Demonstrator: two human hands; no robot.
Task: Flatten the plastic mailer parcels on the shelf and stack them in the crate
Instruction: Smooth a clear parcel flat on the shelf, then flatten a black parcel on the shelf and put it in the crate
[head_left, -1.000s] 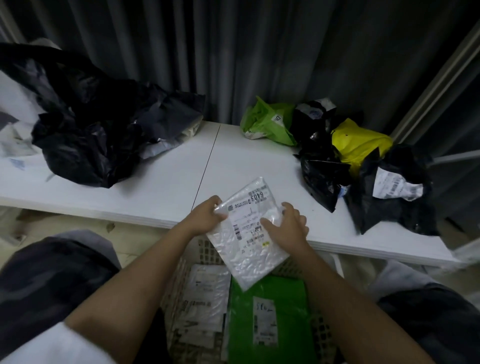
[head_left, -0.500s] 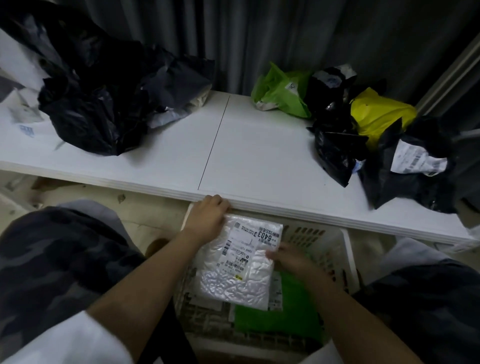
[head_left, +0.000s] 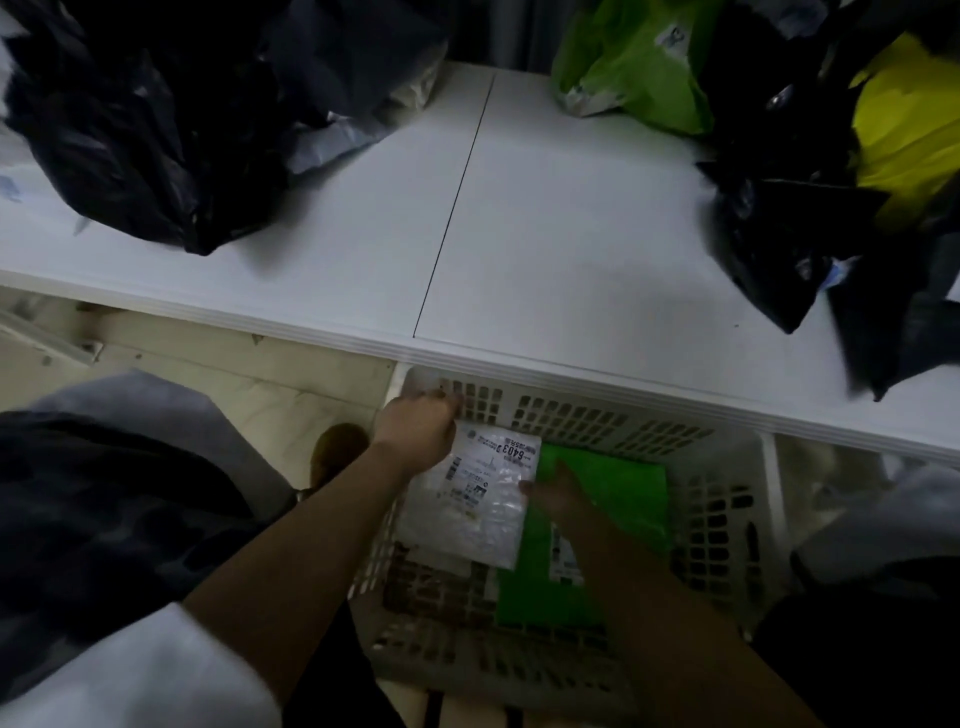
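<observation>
Lower centre of frame: white bubble mailer (head_left: 470, 501) w/ printed label lying inside the pale slotted crate (head_left: 597, 415), label end toward the top of the frame, far corner near the crate's back wall. Left hand (head_left: 418, 434) at the mailer's upper-left corner, fingers curled over that edge, gripping it; knuckles close to the crate's back-left rim. Right hand (head_left: 553, 491) at the mailer's right edge, approx mid-length, fingertips touching the plastic; blurred and dim, so can't tell whether pinching the edge or just pressing flat on it. Mailer thus between the two hands, left hand higher in the frame than right. Beside it to the right, partly under the right forearm: flat green mailer (head_left: 618, 493) on the crate floor, small label showing near its lower part. Crate tucked below the front lip of the white shelf (head_left: 545, 234), which spans mid-frame. On the shelf, upper left: heap of black plastic bags (head_left: 156, 130). Upper right: lime-green parcel (head_left: 639, 62), yellow parcel (head_left: 904, 130), black parcels (head_left: 779, 234) bunched together, all still crumpled. Lower left: dark trouser leg and white sleeve edge.
</observation>
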